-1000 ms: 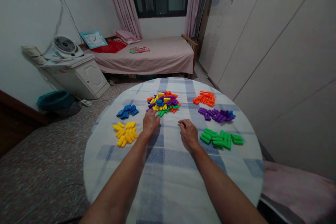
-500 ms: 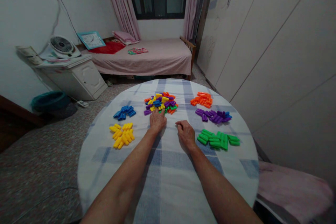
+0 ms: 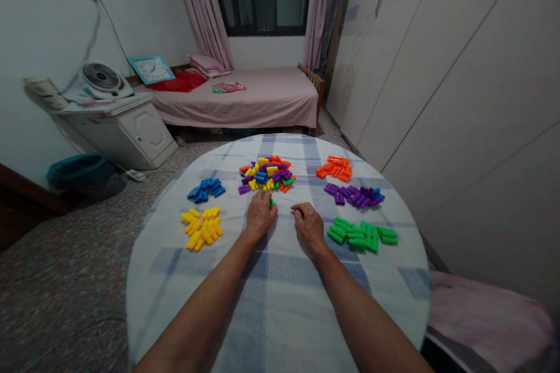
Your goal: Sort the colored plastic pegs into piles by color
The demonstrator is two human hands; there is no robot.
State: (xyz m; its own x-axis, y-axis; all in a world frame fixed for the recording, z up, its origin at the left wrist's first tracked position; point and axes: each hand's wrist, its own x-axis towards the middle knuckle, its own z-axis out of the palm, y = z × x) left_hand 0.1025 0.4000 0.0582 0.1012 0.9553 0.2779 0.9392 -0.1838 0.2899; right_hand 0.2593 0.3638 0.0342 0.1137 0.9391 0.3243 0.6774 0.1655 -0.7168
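A round table with a blue-checked cloth carries small plastic pegs. A mixed-colour pile lies at the far middle. My left hand rests just in front of it, fingers curled round a green peg that peeks out at its fingertips. My right hand lies beside it on the cloth, fingers loosely curled, and whether it holds anything is hidden. Sorted heaps lie around: blue, yellow, orange, purple and green.
Behind the table stands a bed under a dark window. A white cabinet with a fan is at the left, a teal basin on the floor. White wardrobe doors line the right side.
My left hand reached into the near edge of the mixed pile, then drew back toward me with a green peg. The right hand stayed nearly still.
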